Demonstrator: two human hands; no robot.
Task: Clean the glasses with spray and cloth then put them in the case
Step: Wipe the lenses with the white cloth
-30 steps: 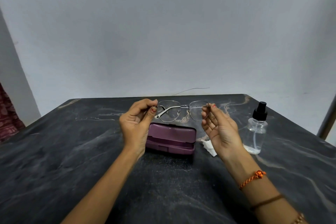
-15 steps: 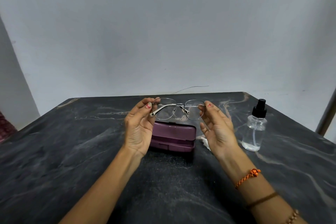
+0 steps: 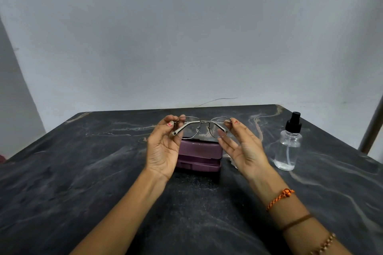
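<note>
I hold thin metal-framed glasses (image 3: 202, 126) in the air above a closed purple case (image 3: 199, 156). My left hand (image 3: 163, 147) pinches the frame's left end between thumb and fingers. My right hand (image 3: 242, 147) pinches the right end, its other fingers spread. The temples are folded behind the lenses. A clear spray bottle (image 3: 288, 145) with a black pump top stands upright to the right of my right hand. A small bit of white cloth (image 3: 231, 162) shows on the table between the case and my right wrist, mostly hidden.
The dark marbled table (image 3: 83, 172) reaches back to a plain grey wall. A grey metal pole (image 3: 371, 130) rises at the far right edge. A thin wire (image 3: 217, 100) lies along the table's back edge.
The folded glasses stay held in both hands over the case, with my hands shifting a little closer together.
</note>
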